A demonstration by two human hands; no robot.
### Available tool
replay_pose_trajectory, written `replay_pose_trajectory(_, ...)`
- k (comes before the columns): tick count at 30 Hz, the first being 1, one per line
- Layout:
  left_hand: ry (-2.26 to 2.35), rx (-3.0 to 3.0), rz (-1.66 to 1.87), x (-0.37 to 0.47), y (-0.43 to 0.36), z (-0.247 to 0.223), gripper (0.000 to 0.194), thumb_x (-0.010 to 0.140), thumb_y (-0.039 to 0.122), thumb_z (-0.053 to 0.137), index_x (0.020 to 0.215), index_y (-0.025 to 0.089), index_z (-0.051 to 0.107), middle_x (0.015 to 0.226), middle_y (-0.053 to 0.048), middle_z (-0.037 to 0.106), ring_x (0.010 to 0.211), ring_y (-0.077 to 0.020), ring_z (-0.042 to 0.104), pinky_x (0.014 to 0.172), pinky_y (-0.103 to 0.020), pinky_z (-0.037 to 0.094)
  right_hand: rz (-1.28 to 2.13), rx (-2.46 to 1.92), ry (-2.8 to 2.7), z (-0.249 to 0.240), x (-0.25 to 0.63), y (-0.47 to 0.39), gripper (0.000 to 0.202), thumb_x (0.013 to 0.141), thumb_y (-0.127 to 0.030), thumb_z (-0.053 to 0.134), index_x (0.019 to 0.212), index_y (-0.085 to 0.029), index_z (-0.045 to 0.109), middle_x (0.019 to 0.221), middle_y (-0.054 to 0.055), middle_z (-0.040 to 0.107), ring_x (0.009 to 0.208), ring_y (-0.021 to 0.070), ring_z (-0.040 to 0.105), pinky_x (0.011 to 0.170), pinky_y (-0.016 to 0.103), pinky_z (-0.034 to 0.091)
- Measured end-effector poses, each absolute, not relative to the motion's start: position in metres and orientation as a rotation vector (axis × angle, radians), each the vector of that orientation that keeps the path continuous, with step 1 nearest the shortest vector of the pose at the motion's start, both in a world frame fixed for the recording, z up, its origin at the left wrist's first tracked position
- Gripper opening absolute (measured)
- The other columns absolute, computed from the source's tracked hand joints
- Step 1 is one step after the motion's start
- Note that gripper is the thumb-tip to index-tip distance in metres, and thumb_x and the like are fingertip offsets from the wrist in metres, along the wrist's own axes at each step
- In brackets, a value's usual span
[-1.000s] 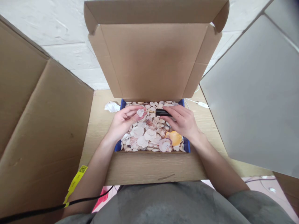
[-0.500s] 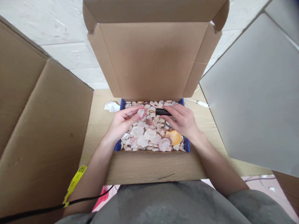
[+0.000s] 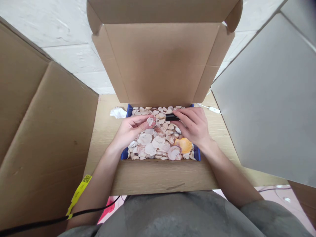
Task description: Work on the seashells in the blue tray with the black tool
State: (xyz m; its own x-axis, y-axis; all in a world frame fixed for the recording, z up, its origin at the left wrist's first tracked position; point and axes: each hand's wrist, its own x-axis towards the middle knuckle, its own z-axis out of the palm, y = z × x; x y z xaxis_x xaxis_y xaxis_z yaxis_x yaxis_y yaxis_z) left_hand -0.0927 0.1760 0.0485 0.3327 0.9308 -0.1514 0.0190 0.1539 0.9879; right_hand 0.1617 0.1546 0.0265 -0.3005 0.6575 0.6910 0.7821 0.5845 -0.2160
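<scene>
Between the thumb and fingers of my left hand (image 3: 133,126) is a small white seashell (image 3: 149,121). My right hand (image 3: 194,125) is wrapped round a black mini drill (image 3: 171,117), whose brass-coloured chuck (image 3: 162,118) points left at the shell. A gap shows between the chuck and the shell; the thin bit is too small to make out. Both hands hover over a shallow box with blue side walls (image 3: 197,153), filled with many shells. Several larger white shells (image 3: 158,142) at its front have small holes in them. An orange scallop shell (image 3: 184,145) lies at the front right.
The box's cardboard lid (image 3: 160,62) stands raised at the back. A crumpled white tissue (image 3: 118,112) lies left of the box. On the right are a white cable with an inline switch (image 3: 214,110) and a grey panel (image 3: 266,98). A large cardboard sheet (image 3: 54,131) stands at the left.
My right hand has drawn the drill slightly to the right, widening the gap to the shell. The shell in my left hand has tilted and shifted a little.
</scene>
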Motion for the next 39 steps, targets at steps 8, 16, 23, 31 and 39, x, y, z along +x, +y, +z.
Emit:
replay_pose_trajectory(8,1.039,1.319,0.77,-0.0968,0.1768,0.0495,0.028,0.078,0.031,0.077,0.105,0.024,0.075,0.118,-0.006,0.071,0.111,-0.0236,0.067,0.1,-0.037,0.053,-0.252,-1.131,-2.045,0.0287,0.1625,0.1532,0.042,0.086,-0.026,0.065,0.127,-0.03,0.056,0.11,0.003,0.071,0.098,0.0214,0.063,0.085,0.039,0.047)
replay_pose_trajectory(16,1.104,1.359,0.81,-0.0944,0.1769,0.0539,0.032,0.077,0.032,0.078,0.108,0.024,0.074,0.119,-0.006,0.07,0.117,-0.0246,0.064,0.106,-0.038,0.048,-0.037,-1.29,-2.226,0.0256,0.1608,0.1545,0.034,0.092,-0.04,0.054,0.116,-0.018,0.062,0.096,0.006,0.072,0.082,0.0177,0.065,0.07,0.031,0.05)
replay_pose_trajectory(23,1.022,1.376,0.696,-0.0925,0.1746,0.0537,0.027,0.081,0.032,0.074,0.107,0.023,0.075,0.108,-0.005,0.075,0.101,-0.0224,0.071,0.095,-0.034,0.055,-0.287,-1.088,-2.138,0.0293,0.1609,0.1553,0.035,0.085,-0.028,0.066,0.119,-0.022,0.059,0.103,0.005,0.072,0.089,0.0196,0.061,0.078,0.035,0.046)
replay_pose_trajectory(31,0.972,1.348,0.635,-0.0942,0.1747,0.0547,0.031,0.08,0.03,0.075,0.11,0.02,0.074,0.107,-0.005,0.075,0.1,-0.0207,0.072,0.091,-0.03,0.057,-0.363,-1.045,-2.081,0.029,0.1609,0.1547,0.04,0.081,-0.02,0.069,0.119,-0.024,0.058,0.105,0.004,0.072,0.094,0.0197,0.061,0.084,0.036,0.047)
replay_pose_trajectory(39,1.05,1.374,0.703,-0.0954,0.1757,0.0497,0.033,0.075,0.03,0.08,0.106,0.02,0.075,0.109,-0.006,0.075,0.1,-0.0225,0.072,0.091,-0.032,0.058,-0.166,-1.145,-2.25,0.0278,0.158,0.1538,0.034,0.087,-0.039,0.063,0.112,-0.016,0.062,0.092,0.004,0.072,0.077,0.0158,0.063,0.07,0.029,0.049)
